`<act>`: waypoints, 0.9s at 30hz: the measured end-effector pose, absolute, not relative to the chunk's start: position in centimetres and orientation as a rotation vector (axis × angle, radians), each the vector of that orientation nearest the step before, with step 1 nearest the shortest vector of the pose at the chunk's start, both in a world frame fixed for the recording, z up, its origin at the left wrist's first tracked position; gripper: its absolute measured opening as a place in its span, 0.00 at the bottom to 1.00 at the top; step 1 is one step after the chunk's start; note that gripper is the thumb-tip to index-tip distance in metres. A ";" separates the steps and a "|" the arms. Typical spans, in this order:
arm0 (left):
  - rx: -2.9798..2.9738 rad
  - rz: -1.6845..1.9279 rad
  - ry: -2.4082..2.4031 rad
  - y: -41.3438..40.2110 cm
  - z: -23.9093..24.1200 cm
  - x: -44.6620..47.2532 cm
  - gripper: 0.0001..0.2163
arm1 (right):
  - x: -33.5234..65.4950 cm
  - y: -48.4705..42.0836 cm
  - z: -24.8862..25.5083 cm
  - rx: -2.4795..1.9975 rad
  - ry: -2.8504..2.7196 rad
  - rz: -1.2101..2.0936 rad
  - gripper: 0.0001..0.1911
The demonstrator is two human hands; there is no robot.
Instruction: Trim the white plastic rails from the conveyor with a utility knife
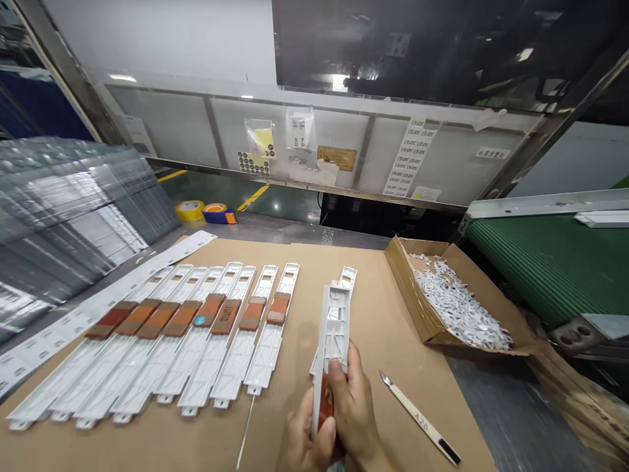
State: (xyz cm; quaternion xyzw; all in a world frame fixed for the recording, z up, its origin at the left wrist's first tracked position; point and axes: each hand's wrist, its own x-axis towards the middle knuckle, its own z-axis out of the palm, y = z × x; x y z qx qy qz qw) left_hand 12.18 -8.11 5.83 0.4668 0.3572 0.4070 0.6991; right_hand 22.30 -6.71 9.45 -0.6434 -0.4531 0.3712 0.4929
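Between my two hands is a long white plastic strip (337, 328), held lengthwise and tilted up off the table. My left hand (307, 436) grips its lower left edge. My right hand (356, 410) wraps the right side, thumb pressed on the strip's face. A reddish-brown block (325, 410) shows between the hands, partly covered by the fingers. Beneath, another white strip (349, 275) lies on the cardboard, mostly hidden. To the left, several similar white strips (265, 367) lie in a slanted row, each with a brown block (279, 308) across its middle.
A craft knife (417, 416) marked A26 lies right of my hands. Behind it stands a cardboard box (410, 295) of small white pieces (459, 305). Tape rolls (190, 210), a label strip (108, 298) and stacked clear plastic trays (73, 210) are left. A green conveyor (531, 262) runs at right.
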 end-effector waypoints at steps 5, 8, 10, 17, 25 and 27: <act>1.167 1.002 0.903 -7.5 4.9 11.9 0.23 | 21.3 -6.0 8.9 -1.637 -1.146 0.801 0.25; 0.967 0.944 0.988 -6.8 4.0 11.9 0.25 | 22.2 -4.5 7.6 -1.690 -1.281 0.771 0.23; 0.902 0.869 1.140 -5.7 3.8 11.5 0.27 | 23.4 -3.2 6.6 -1.711 -1.342 0.732 0.25; 1.249 0.884 1.107 3.0 5.3 10.6 0.22 | 26.4 -3.0 4.4 -1.811 -1.626 0.489 0.10; 1.612 0.902 1.417 10.2 2.2 14.3 0.18 | 24.7 -5.5 2.1 -1.693 -1.921 0.294 0.04; 1.711 0.929 1.424 9.5 2.5 14.6 0.18 | 25.6 -6.1 2.5 -1.667 -1.885 0.245 0.06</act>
